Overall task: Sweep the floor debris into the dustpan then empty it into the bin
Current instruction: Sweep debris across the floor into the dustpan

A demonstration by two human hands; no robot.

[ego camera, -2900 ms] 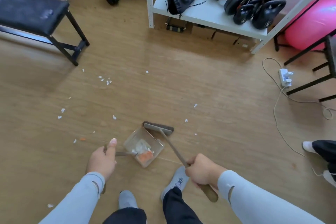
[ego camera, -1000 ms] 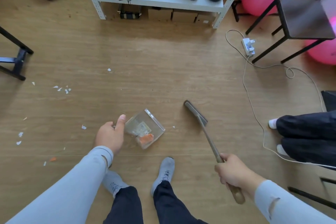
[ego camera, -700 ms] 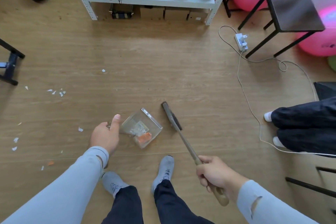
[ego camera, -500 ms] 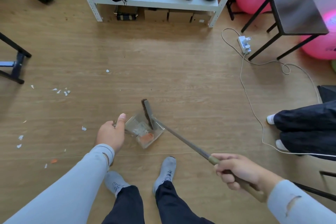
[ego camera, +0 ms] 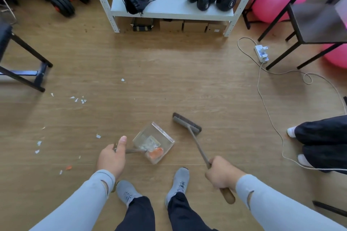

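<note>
Your left hand (ego camera: 110, 157) grips the clear dustpan (ego camera: 154, 141) by its handle; your right hand (ego camera: 220, 173) clenches the broom (ego camera: 187, 124), just right of it.

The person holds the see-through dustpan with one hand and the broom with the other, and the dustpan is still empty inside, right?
Not quite. In the head view the dustpan already has white and orange scraps in it. The left hand does hold it, and the right hand holds the broom.
</note>
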